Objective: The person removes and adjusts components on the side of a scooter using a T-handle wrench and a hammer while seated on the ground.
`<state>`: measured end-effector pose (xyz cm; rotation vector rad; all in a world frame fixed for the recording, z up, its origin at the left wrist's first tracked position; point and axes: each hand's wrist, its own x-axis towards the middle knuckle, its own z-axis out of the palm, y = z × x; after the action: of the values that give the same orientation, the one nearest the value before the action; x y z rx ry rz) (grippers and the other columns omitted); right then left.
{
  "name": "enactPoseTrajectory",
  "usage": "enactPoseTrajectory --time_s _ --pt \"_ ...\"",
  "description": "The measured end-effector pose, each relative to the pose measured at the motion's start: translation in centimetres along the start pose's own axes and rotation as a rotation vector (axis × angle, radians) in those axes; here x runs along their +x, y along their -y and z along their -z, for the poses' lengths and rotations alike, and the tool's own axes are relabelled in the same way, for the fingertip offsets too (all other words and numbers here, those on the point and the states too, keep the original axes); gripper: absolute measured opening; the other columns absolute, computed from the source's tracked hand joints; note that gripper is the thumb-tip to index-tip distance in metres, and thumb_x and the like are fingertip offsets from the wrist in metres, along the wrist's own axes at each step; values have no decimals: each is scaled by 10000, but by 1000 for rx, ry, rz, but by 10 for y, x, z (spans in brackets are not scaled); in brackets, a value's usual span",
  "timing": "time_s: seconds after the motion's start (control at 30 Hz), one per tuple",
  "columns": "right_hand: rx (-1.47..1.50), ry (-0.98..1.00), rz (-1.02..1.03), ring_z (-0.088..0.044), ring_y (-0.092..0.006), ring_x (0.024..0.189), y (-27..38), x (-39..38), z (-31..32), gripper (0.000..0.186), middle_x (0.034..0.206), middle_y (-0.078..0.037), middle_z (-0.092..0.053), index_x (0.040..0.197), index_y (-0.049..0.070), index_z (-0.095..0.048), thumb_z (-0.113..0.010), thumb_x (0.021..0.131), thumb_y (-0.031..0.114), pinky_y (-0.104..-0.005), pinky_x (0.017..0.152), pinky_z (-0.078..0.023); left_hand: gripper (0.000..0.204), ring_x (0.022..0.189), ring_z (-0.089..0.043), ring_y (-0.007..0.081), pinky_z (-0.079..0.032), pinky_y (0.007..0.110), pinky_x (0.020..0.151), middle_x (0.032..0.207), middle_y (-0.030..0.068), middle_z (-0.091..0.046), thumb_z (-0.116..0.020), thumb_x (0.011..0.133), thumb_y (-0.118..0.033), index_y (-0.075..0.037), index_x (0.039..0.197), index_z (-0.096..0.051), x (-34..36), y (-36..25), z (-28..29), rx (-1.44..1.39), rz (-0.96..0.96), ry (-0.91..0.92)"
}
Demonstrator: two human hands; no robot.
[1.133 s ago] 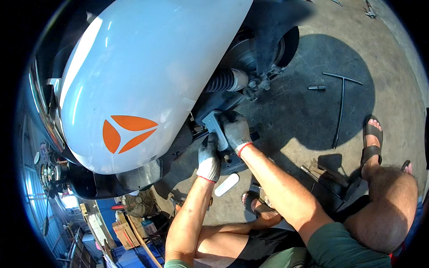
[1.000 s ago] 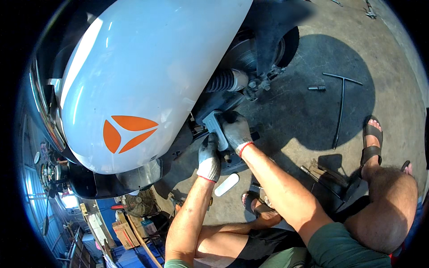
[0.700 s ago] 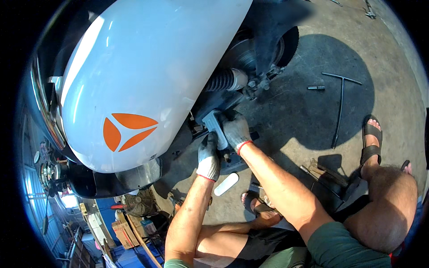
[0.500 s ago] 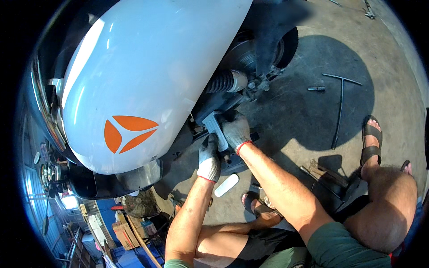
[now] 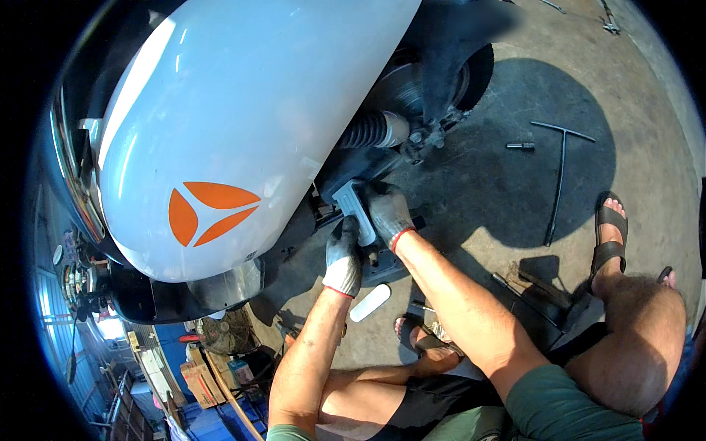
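Beside the glossy white body panel [image 5: 250, 103] with its orange three-part emblem, both my hands wear grey work gloves with dark coating and red cuffs. They are closed on a pale grey rectangular bracket or plate [image 5: 354, 209] low on the vehicle: my left hand [image 5: 343, 257] at its lower left, my right hand [image 5: 388, 213] along its right side. Just above are a black ribbed bellows [image 5: 362, 131], a brake disc [image 5: 393, 88] and bolted fittings [image 5: 423, 143]. What lies behind the plate is hidden.
On the concrete floor lie a T-handle wrench [image 5: 563, 169], a socket [image 5: 520, 145], a white oblong piece [image 5: 371, 302] and tools [image 5: 526, 298] near my sandalled feet. A fan [image 5: 224, 334], cardboard boxes [image 5: 202, 382] and clutter stand at the lower left.
My hands and the plate stay almost where they were. The view has shifted very slightly, with the left hand appearing a touch higher.
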<state>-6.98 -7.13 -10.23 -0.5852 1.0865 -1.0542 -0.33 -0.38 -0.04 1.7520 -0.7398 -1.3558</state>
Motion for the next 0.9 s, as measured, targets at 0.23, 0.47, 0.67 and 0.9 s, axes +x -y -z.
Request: enactPoseTrajectory --time_s 0.23,0.47,0.67,0.9 --pt "-163 -115 64 -659 -229 878 20 -10 6 330 982 -163 -704 1022 -39 -665 -632 890 261 -350 792 -496 272 528 -564 158 -443 267 426 788 40 -630 -549 976 -339 -79 1056 -574 0 2 0 -8 11 -19" --pt "-34 -81 79 -668 -220 876 22 -19 2 329 963 -168 -711 1036 -22 -674 -632 885 267 -354 791 -495 292 553 -576 167 -440 275 416 819 49 -627 -534 981 -348 -83 1101 -559 1 6 8 52 -27 -13" --pt "-163 -86 13 -675 -257 900 19 -15 3 350 1006 -168 -708 1054 -15 -674 -633 890 291 -357 811 -497 293 545 -572 175 -437 281 415 836 55 -618 -541 976 -347 -83 1102 -557 3 4 4 27 -8 -4" --pt "-139 -60 92 -635 -286 1048 20 -11 7 370 1111 -194 -677 1113 -2 -646 -646 887 291 -362 914 -462 280 555 -551 144 -417 261 410 793 21 -603 -558 965 -384 -121 1059 -572 7 8 -1 -58 -27 9"
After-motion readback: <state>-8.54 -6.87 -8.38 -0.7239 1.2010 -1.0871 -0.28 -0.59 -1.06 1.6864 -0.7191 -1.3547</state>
